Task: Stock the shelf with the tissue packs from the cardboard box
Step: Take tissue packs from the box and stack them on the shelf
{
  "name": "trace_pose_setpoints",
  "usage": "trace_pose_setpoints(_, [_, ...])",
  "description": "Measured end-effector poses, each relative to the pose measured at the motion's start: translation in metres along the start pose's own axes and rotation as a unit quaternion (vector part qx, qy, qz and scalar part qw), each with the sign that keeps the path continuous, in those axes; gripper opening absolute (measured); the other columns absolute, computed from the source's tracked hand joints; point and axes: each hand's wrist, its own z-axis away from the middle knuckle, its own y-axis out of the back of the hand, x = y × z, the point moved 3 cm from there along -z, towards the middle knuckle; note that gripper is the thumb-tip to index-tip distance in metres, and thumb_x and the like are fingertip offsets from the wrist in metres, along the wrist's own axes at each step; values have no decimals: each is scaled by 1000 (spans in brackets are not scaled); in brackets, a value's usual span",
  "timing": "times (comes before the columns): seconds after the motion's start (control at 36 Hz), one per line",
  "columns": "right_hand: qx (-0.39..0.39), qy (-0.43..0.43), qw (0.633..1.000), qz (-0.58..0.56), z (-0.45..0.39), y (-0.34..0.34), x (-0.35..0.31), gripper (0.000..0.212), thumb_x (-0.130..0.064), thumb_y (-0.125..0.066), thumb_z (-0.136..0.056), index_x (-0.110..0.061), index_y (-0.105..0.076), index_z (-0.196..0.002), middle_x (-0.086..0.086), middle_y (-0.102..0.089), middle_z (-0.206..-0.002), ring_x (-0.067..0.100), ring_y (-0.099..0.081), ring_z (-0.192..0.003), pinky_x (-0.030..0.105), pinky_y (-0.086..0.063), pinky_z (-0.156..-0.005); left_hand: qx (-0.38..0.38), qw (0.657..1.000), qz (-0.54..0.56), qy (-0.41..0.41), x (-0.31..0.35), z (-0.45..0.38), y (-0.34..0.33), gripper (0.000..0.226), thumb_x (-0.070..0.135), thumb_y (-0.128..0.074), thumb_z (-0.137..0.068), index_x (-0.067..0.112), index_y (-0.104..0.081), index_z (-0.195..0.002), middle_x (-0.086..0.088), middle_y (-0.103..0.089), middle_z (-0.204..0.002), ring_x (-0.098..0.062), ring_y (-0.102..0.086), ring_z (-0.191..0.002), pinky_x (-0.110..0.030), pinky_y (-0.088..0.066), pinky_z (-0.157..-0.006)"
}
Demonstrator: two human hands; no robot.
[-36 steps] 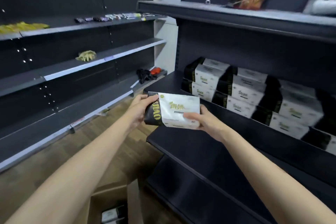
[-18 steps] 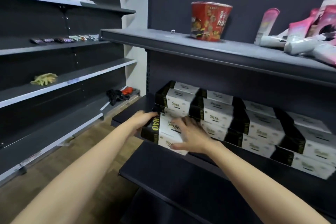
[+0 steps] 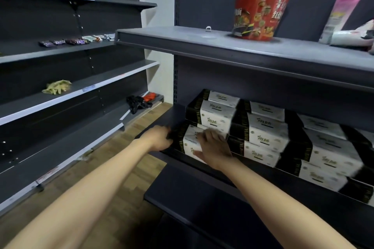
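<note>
A black and white tissue pack [image 3: 191, 143] sits at the left end of the dark shelf [image 3: 178, 115], in the middle of the frame. The left hand [image 3: 159, 137] holds its left end. The right hand [image 3: 212, 147] lies flat on its front, fingers spread.

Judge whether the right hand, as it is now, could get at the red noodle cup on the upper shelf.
Probably yes. The right hand lies on a tissue pack one shelf below, and the noodle cup stands near the upper shelf front with nothing before it. The hand must first come out round that shelf's edge.
</note>
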Motion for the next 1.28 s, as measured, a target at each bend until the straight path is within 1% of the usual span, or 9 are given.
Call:
trace_pose_setpoints(0.14, [-23, -7, 1000, -4, 0, 0, -3, 64, -44, -41, -98, -14, -18, -148, 11, -15, -153, 28, -9, -144, 40, -13, -116, 0, 1000, -25, -6, -6, 9, -1, 44, 30, -51, -90, 11, -48, -129, -12, -59, -117, -29, -59, -102, -37, -51, -79])
trace_pose_setpoints(0.31, [-48, -5, 999, 7, 15, 9, -9, 67, -41, -45, -97, -9, -18, -148, 11, -19, -153, 29, -16, -142, 42, -21, -114, 12, 999, -31, 7, -8, 37, -8, 50, 33, -53, -88, 13, -43, -134, -11, -53, -127, -29, -54, -113, -42, -49, -91])
trace_pose_setpoints(0.44, [13, 81, 997, 15, 45, 16, -38, 51, -35, -50, -94, -9, -38, -137, 10, -36, -143, 28, -31, -133, 41, -29, -107, 3, 999, -33, 29, -11, 76, -25, 47, 30, -51, -89, 15, -43, -133, -11, -51, -130, -29, -52, -117, -41, -47, -94])
trace_pose_setpoints(0.53, [26, 153, 988, 27, 64, 6, -66, 49, -33, -50, -95, -10, -38, -136, 9, -37, -142, 28, -33, -131, 40, -30, -104, 1, 998, -46, 46, -19, 109, -41, 48, 31, -49, -91, 15, -42, -136, -8, -50, -135, -25, -50, -121, -36, -46, -95])
trace_pose_setpoints(0.75, [-74, 266, 961, 15, 102, -42, -150, 51, -32, -51, -96, -11, -35, -139, 11, -38, -141, 28, -36, -131, 43, -32, -104, -78, 983, -140, 94, -59, 207, -80, 46, 33, -45, -95, 13, -39, -137, -10, -46, -136, -27, -49, -123, -36, -44, -95])
trace_pose_setpoints(0.89, [-159, 321, 933, 16, 112, -47, -201, 51, -29, -53, -93, -8, -37, -137, 12, -45, -130, 31, -48, -118, 41, -42, -93, -63, 977, -154, 136, -98, 252, -80, 42, 32, -42, -95, 12, -43, -132, -11, -51, -130, -29, -52, -119, -38, -46, -93])
trace_pose_setpoints(1.0, [-182, 350, 918, 16, 116, -52, -243, 51, -32, -54, -94, -7, -38, -136, 12, -47, -129, 31, -51, -115, 40, -45, -92, -50, 976, -129, 165, -124, 284, -89, 41, 31, -42, -95, 12, -44, -131, -12, -52, -128, -30, -52, -119, -39, -46, -93])
trace_pose_setpoints(1.17, [-224, 352, 908, 15, 107, -84, -310, 61, -38, -55, -93, -6, -35, -140, 13, -45, -134, 32, -50, -119, 41, -45, -95, -108, 972, -95, 187, -178, 324, -124, 42, 29, -44, -94, 13, -44, -132, -13, -52, -131, -30, -52, -120, -38, -45, -93])
trace_pose_setpoints(1.28, [-269, 335, 903, -1, 103, -113, -347, 56, -32, -55, -94, -4, -36, -138, 15, -45, -133, 34, -50, -119, 40, -46, -94, -131, 968, -81, 197, -223, 338, -131, 41, 28, -44, -94, 11, -45, -132, -14, -52, -130, -30, -52, -120, -37, -44, -91])
